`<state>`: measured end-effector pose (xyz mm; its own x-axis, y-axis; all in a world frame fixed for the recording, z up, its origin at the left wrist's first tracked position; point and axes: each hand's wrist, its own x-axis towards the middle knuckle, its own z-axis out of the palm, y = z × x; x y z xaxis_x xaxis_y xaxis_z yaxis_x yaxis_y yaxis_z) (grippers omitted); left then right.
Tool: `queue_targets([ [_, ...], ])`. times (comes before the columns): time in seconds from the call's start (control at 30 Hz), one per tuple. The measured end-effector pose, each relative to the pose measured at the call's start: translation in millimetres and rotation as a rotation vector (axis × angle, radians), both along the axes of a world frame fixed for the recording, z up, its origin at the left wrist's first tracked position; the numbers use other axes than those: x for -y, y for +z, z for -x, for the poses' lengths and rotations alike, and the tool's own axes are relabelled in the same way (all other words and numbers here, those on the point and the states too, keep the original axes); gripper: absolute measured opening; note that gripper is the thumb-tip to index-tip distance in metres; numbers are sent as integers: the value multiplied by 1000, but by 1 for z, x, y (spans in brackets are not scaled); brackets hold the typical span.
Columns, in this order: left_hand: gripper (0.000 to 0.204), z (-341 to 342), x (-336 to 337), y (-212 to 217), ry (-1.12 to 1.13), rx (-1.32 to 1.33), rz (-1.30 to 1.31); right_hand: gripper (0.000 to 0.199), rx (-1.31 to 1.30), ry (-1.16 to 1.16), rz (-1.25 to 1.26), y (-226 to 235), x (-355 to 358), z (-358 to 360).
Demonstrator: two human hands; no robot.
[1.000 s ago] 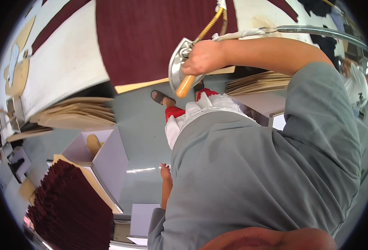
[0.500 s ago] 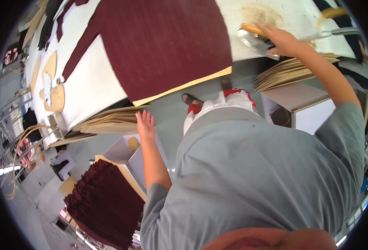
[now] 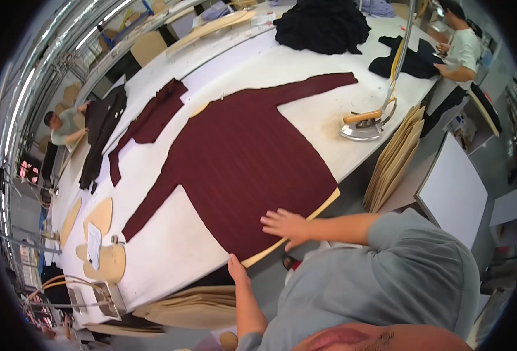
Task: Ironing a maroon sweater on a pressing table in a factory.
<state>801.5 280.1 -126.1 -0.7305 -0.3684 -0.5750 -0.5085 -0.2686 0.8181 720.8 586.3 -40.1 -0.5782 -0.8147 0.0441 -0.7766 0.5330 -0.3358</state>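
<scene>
A maroon knitted sweater (image 3: pixel 241 158) lies spread on the white table, its sleeves stretched out to both sides. A pale yellow board (image 3: pixel 327 203) shows under its hem and at the neck. My right hand (image 3: pixel 288 227) rests open on the hem, fingers spread flat over the knit. At the hem's left corner my left hand (image 3: pixel 238 271) touches the edge; its fingers look straight, though partly hidden. To the right, a steam iron (image 3: pixel 362 126) with a wooden handle stands on the table, out of both hands.
A dark maroon piece (image 3: pixel 147 120) and a black garment (image 3: pixel 103 131) lie left. Black fabric (image 3: pixel 323 26) is heaped at the back. Stacked tan boards (image 3: pixel 396 158) sit below the table edge at right, more (image 3: pixel 194 307) at left. Two other people (image 3: pixel 463 50) work at the table's sides.
My right hand has let go of the iron and moved left onto the sweater's hem. My left hand has come up to the hem corner. The view has shifted to show more of the table.
</scene>
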Motion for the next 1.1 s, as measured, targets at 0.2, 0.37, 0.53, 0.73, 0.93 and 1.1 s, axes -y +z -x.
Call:
queue_targets([
  [0.2, 48, 8, 0, 107, -164, -386, 443, 78, -188, -151, 213, 13, 17, -21],
  [0.37, 39, 93, -73, 218, -143, -1115, 334, 76, -151, -244, 610, 131, -27, -1],
  [0.53, 47, 157, -192, 143, -369, -735, -1154, 65, -61, -440, 1063, 222, -41, 23],
  [0.73, 49, 180, -288, 73, -435, -287, -1023, 38, 393, -661, 1272, 252, -45, 14],
  [0.93, 53, 81, -174, 136, 143, -2, -476, 42, 362, -642, 1618, 173, -161, -91],
  [1.1, 49, 66, -86, 195, 143, -168, 320, 40, 1324, -927, 2025, 43, -145, -76],
])
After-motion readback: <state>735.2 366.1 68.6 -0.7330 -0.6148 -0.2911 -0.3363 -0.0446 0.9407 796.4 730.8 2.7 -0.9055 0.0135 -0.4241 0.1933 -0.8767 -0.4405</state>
